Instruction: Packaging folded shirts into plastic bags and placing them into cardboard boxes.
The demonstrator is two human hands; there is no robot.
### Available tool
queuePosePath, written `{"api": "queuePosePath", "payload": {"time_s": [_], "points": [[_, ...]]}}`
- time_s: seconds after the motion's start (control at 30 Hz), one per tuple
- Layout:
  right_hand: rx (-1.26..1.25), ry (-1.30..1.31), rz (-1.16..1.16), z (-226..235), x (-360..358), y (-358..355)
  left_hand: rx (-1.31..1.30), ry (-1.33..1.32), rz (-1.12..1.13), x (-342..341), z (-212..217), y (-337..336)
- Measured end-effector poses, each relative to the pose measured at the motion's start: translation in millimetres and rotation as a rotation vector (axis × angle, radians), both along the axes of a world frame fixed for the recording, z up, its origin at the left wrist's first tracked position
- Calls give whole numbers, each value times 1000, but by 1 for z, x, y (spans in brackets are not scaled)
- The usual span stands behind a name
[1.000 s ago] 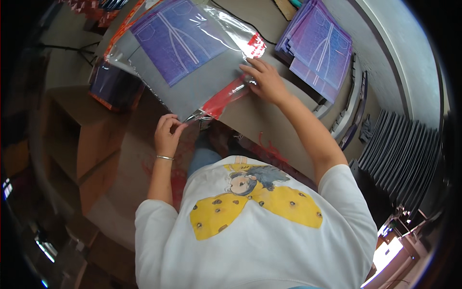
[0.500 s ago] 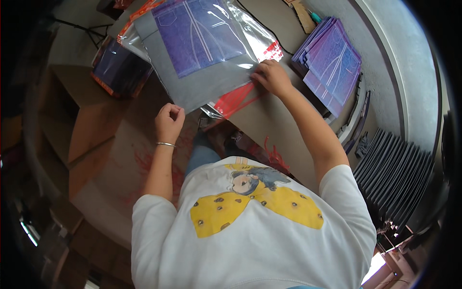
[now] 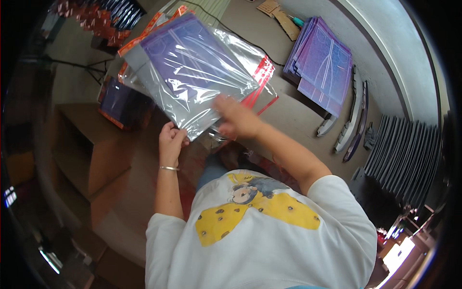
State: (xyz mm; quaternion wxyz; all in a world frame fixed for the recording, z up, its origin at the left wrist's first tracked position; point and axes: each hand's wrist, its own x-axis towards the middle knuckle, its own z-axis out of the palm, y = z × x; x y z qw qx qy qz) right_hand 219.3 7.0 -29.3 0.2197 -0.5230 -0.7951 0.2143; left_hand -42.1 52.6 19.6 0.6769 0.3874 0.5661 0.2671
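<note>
A clear plastic bag (image 3: 195, 127) lies at a slant at the table's near left, its near corner jutting past the edge. Inside it show a grey sheet (image 3: 156, 89) and a purple sheet (image 3: 178, 53) with a printed jeans pattern. My left hand (image 3: 169, 143) pinches the bag's near corner between thumb and fingers. Over the bag's near right side is my right hand (image 3: 237, 116), smeared by motion; whether its fingers touch the film cannot be told. More clear bags with red printing (image 3: 262, 77) lie beneath.
A fanned stack of purple printed sheets (image 3: 325, 62) lies right, beside curved grey strips (image 3: 349, 123). Many dark grey folded pieces (image 3: 404, 156) stand in a row farther right. Cardboard boxes (image 3: 108, 154) and a bagged dark pack (image 3: 122, 103) are left. A black cable (image 3: 236, 33) crosses the table.
My right hand has left the bag's right corner and swept left and nearer. My left hand still pinches the near corner; the film now looks more wrinkled over the sheets.
</note>
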Motion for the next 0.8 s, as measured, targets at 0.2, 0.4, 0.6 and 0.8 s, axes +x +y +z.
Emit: {"api": "queuePosePath", "payload": {"time_s": [0.2,0.4,0.6,0.8], "points": [[314,-270,-366,73,63,-4,52,-390,-40,43,87,14],[515,175,-657,150,103,-41,447,-603,-635,100,95,30],[535,508,-1444,138,50,-278,1314,842,-1399,150,-3,53],[1119,1308,-2197,101,-174,-442,1423,1119,-1499,214,-67,104]]}}
